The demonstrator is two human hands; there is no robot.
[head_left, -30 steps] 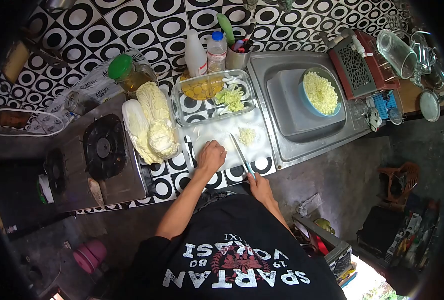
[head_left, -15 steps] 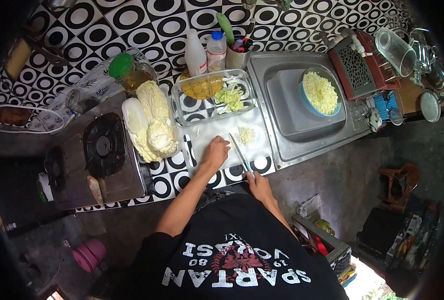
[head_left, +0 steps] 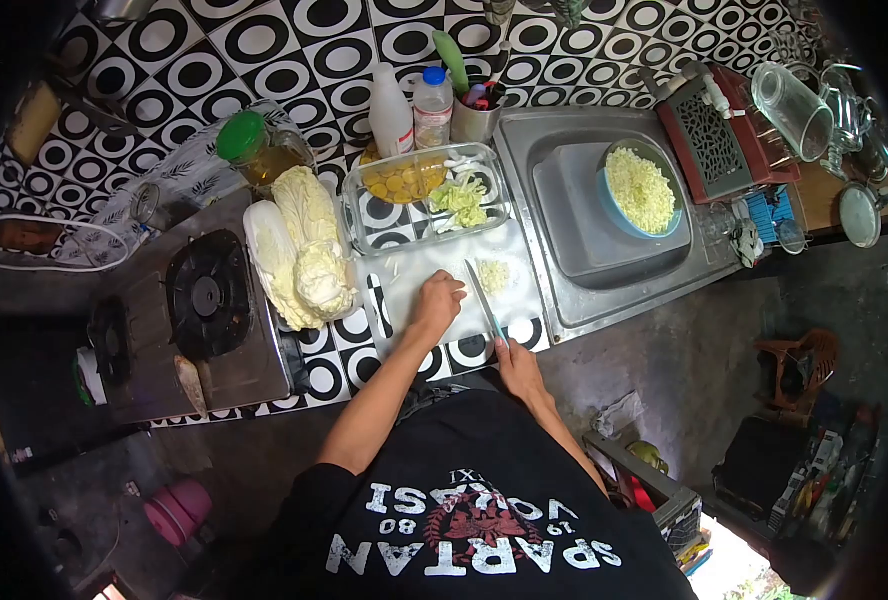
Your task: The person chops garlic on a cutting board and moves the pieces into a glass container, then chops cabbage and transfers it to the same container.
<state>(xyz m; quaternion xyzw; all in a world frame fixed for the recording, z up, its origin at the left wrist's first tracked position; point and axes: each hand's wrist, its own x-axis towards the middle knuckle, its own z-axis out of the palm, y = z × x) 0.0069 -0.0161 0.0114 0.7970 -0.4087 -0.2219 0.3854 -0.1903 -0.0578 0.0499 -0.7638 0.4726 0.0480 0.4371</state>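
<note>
My right hand (head_left: pixel 521 368) is wrapped round the light-blue handle of a knife (head_left: pixel 488 298), whose blade points away from me over the translucent cutting board (head_left: pixel 414 275). Just left of the blade, my left hand (head_left: pixel 441 304) is closed with its fingers curled down on the board. A pale bit of cabbage shows at its fingertips, mostly hidden by them. To the right of the blade lies a small heap of chopped cabbage (head_left: pixel 493 275). A few thin pale slivers rest on the board's left part.
Napa cabbages (head_left: pixel 304 250) lie left of the board, beside the stove (head_left: pixel 207 290). Behind it stands a glass dish (head_left: pixel 419 235) with leaf pieces. A blue bowl (head_left: pixel 613 208) of chopped cabbage sits in the sink (head_left: pixel 564 285). Bottles (head_left: pixel 432 108) line the wall.
The knife blade has shifted slightly right, towards the chopped heap. My left hand has moved a little right and nearer to me, still curled.
</note>
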